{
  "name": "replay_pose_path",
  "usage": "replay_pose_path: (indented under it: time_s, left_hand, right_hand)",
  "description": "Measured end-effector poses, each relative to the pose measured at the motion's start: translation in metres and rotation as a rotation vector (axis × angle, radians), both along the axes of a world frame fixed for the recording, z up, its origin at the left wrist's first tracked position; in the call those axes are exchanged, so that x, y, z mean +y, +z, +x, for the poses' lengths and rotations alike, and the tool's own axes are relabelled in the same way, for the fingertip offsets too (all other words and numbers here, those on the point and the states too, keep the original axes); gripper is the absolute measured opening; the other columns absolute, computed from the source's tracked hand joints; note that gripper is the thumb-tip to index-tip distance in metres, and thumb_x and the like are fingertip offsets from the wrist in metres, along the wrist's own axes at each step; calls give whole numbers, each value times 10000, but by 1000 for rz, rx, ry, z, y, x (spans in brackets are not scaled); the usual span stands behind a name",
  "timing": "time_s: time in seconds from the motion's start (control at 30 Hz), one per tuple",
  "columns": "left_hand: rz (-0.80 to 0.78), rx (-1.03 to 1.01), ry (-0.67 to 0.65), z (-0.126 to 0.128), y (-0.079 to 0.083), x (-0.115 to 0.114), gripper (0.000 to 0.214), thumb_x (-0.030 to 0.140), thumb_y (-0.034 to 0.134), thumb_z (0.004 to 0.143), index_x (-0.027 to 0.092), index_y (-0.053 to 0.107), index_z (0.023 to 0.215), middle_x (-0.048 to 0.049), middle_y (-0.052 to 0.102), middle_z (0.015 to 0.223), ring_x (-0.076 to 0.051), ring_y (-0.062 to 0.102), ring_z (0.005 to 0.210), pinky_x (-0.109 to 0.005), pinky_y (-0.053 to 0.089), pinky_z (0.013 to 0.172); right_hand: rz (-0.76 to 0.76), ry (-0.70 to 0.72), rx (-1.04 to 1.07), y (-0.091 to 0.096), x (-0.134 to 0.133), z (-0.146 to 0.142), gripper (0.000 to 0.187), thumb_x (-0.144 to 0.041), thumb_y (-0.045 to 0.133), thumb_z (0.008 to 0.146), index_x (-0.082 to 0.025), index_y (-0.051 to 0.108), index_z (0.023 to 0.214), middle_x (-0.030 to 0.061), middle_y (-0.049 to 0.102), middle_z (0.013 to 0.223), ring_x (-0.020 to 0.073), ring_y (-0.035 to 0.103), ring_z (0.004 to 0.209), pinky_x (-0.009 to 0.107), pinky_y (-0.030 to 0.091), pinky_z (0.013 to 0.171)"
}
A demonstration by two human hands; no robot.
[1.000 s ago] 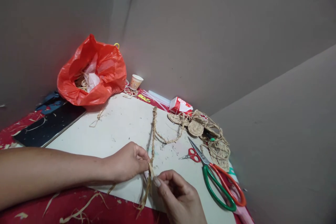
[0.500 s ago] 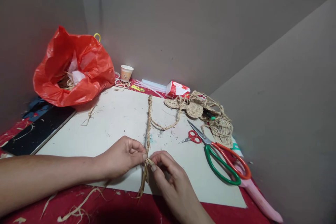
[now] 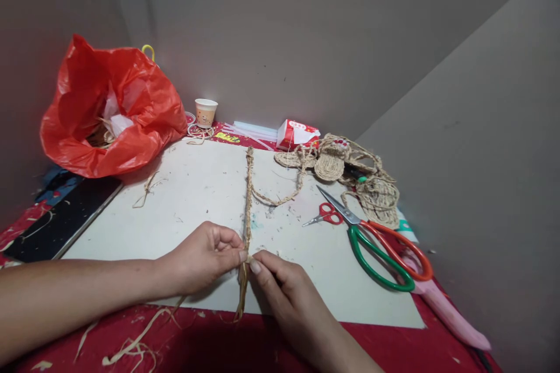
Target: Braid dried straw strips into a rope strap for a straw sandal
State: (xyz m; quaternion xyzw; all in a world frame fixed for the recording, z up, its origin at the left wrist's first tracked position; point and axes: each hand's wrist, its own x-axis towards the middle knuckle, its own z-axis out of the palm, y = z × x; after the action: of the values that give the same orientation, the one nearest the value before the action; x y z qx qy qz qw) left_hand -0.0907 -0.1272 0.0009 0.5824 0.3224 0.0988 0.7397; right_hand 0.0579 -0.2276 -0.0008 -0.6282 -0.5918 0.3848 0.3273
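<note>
A narrow braided straw cord (image 3: 248, 204) runs down the middle of the white board (image 3: 210, 186), its loose strands hanging toward me. My left hand (image 3: 207, 256) pinches the cord near its lower end between thumb and fingers. Close beside it, my right hand (image 3: 291, 285) is closed in a pinch on a strand at the same spot, thumb against forefinger. Below both hands the loose straw strands (image 3: 242, 291) spread over the board's near edge. A thinner braided loop (image 3: 280, 201) curves from the cord toward the woven straw pieces (image 3: 330, 166).
Large scissors (image 3: 380, 250) with green and orange handles lie at right, beside small red scissors (image 3: 328, 214) and a pink-handled tool (image 3: 455, 315). A red plastic bag (image 3: 153, 111) of straw, a black phone-like slab (image 3: 65, 221), a paper cup (image 3: 205, 113) and a red box (image 3: 291, 134) surround the board.
My right hand's fingers have closed nearer together at the cord, and the strand between them shows less. The view has shifted slightly; the left hand keeps its pinch.
</note>
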Motion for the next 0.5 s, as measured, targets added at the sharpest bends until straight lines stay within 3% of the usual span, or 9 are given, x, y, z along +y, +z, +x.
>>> replay_pose_path:
  time_s: [0.2, 0.37, 0.5]
  left_hand:
    - [-84, -61, -5, 0, 0, 1, 342, 444, 666, 701, 112, 582, 695, 22, 507, 565, -63, 367, 525, -216, 271, 537]
    - [-121, -36, -9, 2, 2, 3, 332, 426, 669, 715, 114, 560, 691, 27, 509, 569, -51, 364, 517, -196, 255, 516]
    - [-68, 0, -10, 3, 3, 2, 321, 419, 659, 721, 120, 552, 674, 40, 472, 538, -51, 346, 505, -196, 253, 501]
  right_hand:
    - [-6, 9, -51, -6, 1, 6, 328, -334, 368, 929, -203, 377, 629, -53, 344, 554, 98, 327, 513, 212, 289, 490]
    - [102, 50, -245, -3, -1, 7, 263, -268, 359, 942, -198, 520, 746, -12, 576, 673, 115, 499, 603, 220, 355, 597]
    - [195, 88, -477, -7, -3, 7, 251, -216, 373, 930, -198, 557, 760, 4, 611, 669, 131, 522, 579, 236, 333, 565]
